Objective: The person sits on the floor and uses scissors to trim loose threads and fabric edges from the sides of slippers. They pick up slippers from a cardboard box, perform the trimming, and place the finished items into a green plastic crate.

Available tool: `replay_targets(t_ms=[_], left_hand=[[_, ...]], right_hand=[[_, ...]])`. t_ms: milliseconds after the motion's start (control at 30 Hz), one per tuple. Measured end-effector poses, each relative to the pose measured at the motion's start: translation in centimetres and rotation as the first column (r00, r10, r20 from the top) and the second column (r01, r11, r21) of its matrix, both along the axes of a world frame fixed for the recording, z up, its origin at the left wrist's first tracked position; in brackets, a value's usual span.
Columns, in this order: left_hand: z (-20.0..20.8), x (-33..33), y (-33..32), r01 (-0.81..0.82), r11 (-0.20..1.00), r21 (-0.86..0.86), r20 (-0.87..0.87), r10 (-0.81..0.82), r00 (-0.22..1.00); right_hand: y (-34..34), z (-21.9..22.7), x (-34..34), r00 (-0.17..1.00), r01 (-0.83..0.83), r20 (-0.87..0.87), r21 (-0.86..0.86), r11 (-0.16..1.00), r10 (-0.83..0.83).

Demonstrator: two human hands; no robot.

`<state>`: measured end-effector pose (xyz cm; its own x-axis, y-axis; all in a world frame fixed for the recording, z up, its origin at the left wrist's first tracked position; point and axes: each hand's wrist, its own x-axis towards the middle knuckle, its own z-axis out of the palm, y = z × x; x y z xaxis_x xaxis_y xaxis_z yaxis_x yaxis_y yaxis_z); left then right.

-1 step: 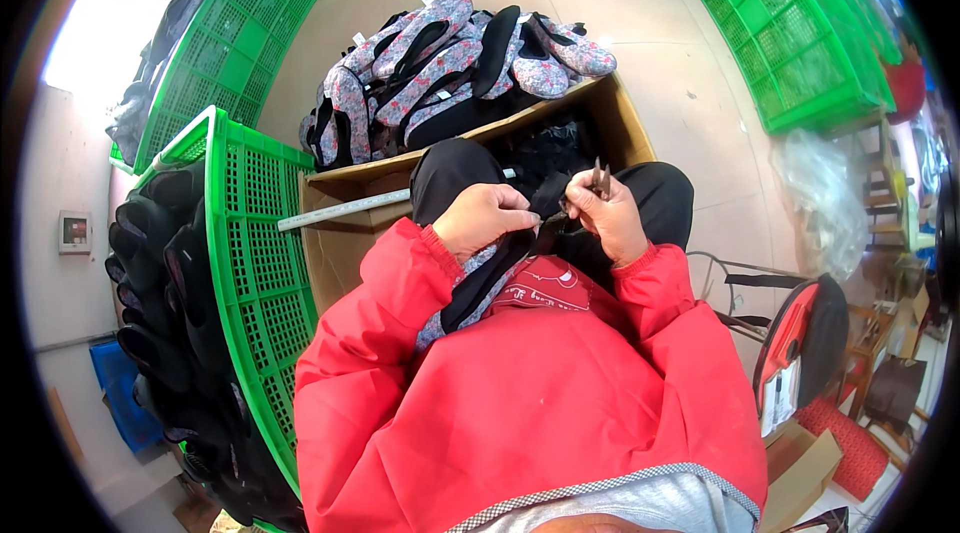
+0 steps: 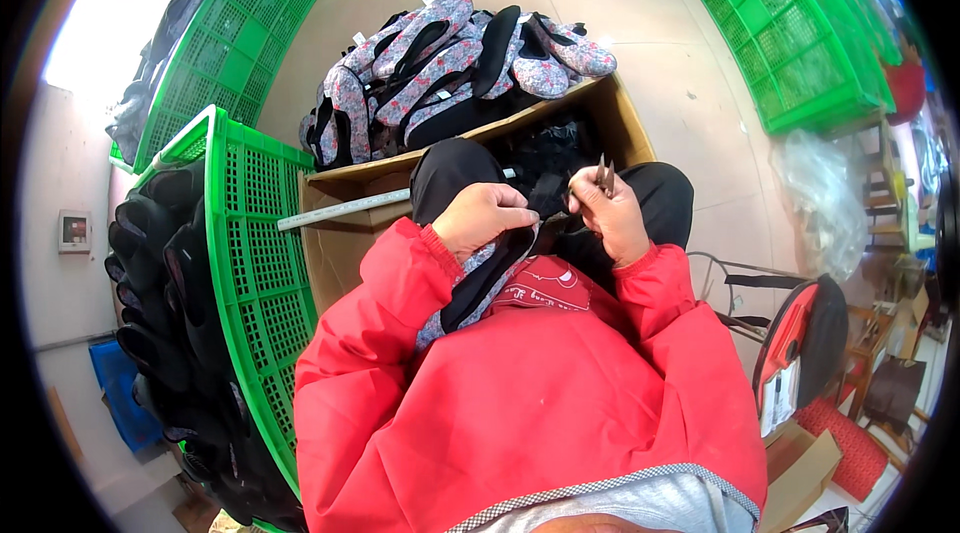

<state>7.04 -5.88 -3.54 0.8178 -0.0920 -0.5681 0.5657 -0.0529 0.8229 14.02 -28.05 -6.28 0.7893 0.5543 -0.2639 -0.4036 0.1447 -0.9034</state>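
My left hand (image 2: 486, 219) is closed on the edge of a floral slipper (image 2: 476, 285) with a black lining, which lies across my lap, its lower part against my red sleeve. To the right, my right hand (image 2: 612, 218) is closed around a small pair of dark metal snips (image 2: 604, 176), whose pointed tips stick up past the fingers. Some black material shows between the two hands, above my lap; its shape is hard to make out. A heap of similar floral slippers (image 2: 440, 63) lies just beyond my knees.
An open cardboard box (image 2: 628, 123) stands in front of my knees, with black pieces inside. A pale metal bar (image 2: 345, 210) crosses its left part. At my left is a green crate (image 2: 262, 233) beside black slippers (image 2: 160, 278). More green crates (image 2: 780, 33) stand farther off.
My right hand has shifted very slightly, and the snips' tips have moved a little to the right. The left hand and the slipper look the same.
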Motion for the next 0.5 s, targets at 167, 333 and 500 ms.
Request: replay_targets(t_ms=[167,333,500], left_hand=[[0.4,0.2,-0.1,-0.068,0.996,-0.058,-0.042,0.065,0.997],[0.5,0.2,-0.2,-0.074,0.993,-0.086,-0.036,0.071,0.997],[0.7,0.2,-0.4,-0.106,0.987,-0.119,-0.066,0.099,0.993]], right_hand=[[-2.5,1.3,0.9,0.988,-0.155,-0.01,-0.002,0.988,0.155],[-3.2,2.3,0.1,0.82,-0.572,-0.027,-0.064,0.818,0.571],[-2.0,2.3,-1.0,0.802,-0.593,-0.164,-0.1,0.799,0.575]])
